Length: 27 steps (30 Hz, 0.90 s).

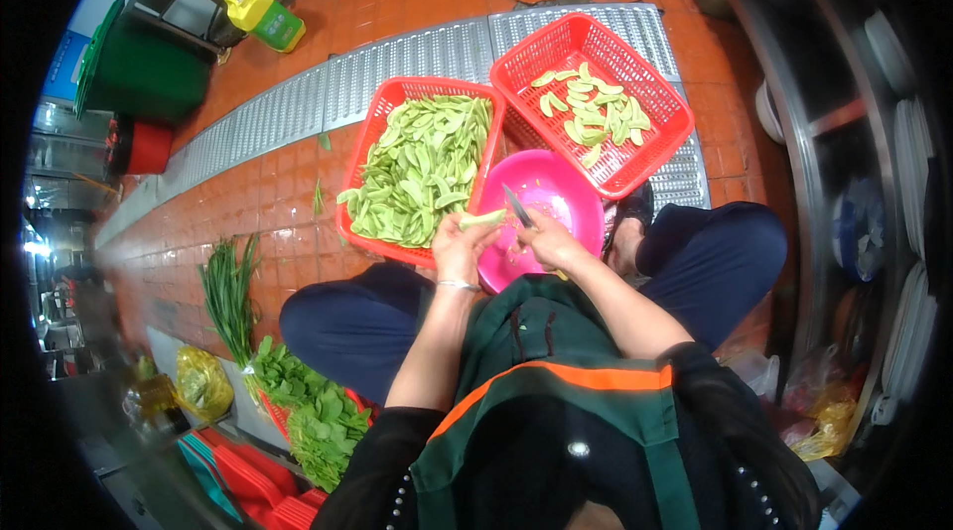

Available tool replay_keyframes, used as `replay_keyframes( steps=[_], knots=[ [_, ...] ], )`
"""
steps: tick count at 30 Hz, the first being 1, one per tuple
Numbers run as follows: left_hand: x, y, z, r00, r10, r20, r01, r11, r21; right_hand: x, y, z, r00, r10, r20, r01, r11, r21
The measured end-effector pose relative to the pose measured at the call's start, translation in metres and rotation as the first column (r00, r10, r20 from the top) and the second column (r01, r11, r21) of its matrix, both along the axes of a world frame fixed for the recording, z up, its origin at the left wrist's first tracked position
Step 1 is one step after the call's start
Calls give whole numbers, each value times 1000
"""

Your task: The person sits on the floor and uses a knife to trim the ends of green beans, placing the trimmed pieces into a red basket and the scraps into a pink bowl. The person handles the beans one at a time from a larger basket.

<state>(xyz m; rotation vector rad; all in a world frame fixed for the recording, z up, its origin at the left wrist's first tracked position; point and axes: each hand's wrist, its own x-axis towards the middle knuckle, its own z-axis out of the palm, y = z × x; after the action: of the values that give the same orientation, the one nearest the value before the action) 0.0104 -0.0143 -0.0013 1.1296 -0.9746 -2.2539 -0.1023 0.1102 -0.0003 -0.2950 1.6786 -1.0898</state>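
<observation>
My left hand [457, 248] holds a flat green bean pod [482, 219] between thumb and fingers. In my right hand [549, 241] is a small knife [517, 204], its blade pointing up and away from me, apart from the pod. Both hands are over a bright pink plastic basin [584, 214], which has small trimmings on its bottom. Just beyond my left hand, a red plastic basket [346, 214] is heaped with flat bean pods [428, 161]. A second red basket [655, 167], farther off to the right, has a loose scatter of pods [607, 113] inside.
A perforated metal drain cover [417, 53] crosses the wet orange tile floor [287, 195]. Leafy greens [324, 418] and long green stalks [229, 299] lie at my left. A yellow jug [266, 22] and green bin [149, 72] stand farther left. Metal shelving [800, 158] runs along my right.
</observation>
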Motion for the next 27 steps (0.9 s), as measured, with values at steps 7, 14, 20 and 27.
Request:
replay_keyframes(
  steps=[7,14,20,27],
  knots=[
    [-2,18,-29,772,-201,602,613,487,-623,6,5,-2,863,155,-481,-191,981,-27],
    [1,7,-37,737,-230,636,587,685,-432,7,6,-3,739,102,-666,-172,984,-41],
    [-4,17,-8,722,-98,685,637,480,-603,13,8,15,680,348,-645,-302,935,186],
    [-4,20,5,726,-45,687,668,286,-687,13,6,17,724,336,-603,-291,941,175]
  ],
)
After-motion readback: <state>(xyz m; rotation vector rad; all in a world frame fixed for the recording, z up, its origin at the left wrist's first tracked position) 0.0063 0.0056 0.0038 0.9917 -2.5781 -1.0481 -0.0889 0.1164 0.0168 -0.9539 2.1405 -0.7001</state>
